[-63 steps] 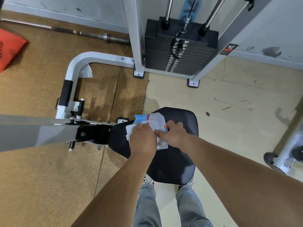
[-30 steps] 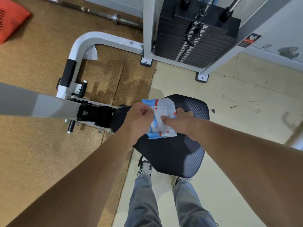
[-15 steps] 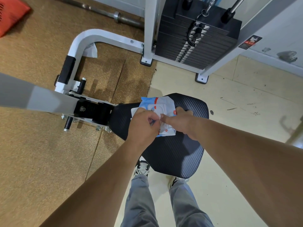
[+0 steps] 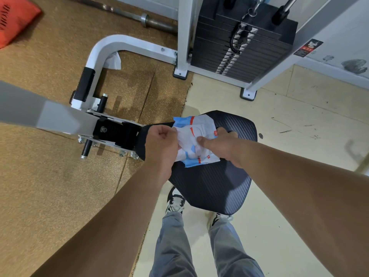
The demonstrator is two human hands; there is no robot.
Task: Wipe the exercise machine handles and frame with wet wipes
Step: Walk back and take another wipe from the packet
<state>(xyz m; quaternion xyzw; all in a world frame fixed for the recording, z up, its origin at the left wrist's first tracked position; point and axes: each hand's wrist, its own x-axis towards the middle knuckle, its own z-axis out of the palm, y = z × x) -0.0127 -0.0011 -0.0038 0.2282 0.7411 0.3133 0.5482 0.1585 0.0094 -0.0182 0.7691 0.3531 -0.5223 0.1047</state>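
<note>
Probably light, limp and slick: blue-and-white soft plastic wet-wipe pack on black textured seat pad, gripped by right hand, its white wipe pinched at the opening by curled left hand.

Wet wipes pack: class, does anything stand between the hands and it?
Nothing visible: the right hand holds the wet wipes pack on the seat, and the left hand pinches a wipe at its opening.

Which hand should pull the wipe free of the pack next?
The left hand. It pinches the white wipe at the opening of the pack and is nearer the frame. The right hand holds the pack down on the seat.
</note>
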